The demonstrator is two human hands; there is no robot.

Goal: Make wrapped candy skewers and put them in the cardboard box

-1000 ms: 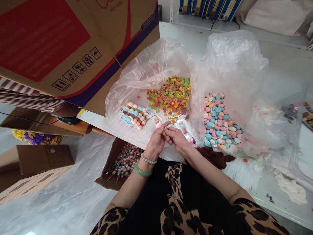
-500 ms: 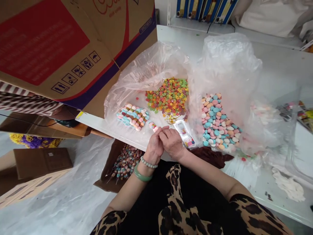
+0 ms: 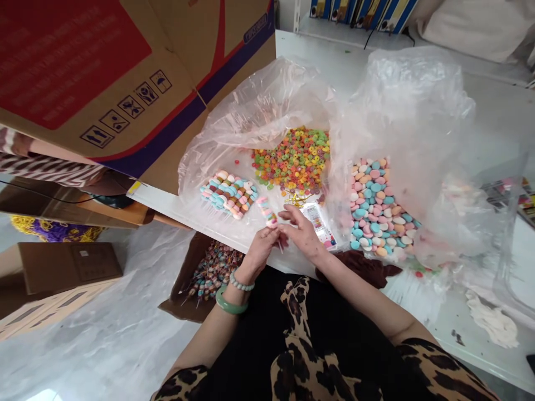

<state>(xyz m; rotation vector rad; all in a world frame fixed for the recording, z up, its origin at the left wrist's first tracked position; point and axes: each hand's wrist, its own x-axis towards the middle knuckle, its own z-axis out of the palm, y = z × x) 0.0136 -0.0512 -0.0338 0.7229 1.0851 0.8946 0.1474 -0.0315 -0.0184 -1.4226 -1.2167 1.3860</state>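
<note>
Candy skewer (image 3: 266,210) just nearside of the ring-candy pile (image 3: 295,161). My left hand (image 3: 262,246) pinches its lower end; right hand (image 3: 304,233) alongside, thumb and forefinger parted, grip on the stick (image 3: 281,249) unclear. Likely adjusting one skewer; next move calls for steadiness.

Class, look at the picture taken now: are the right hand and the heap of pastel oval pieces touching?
Apart. The head view shows a gap between the right hand and the pastel oval pieces, with a printed packet visible between.
</note>
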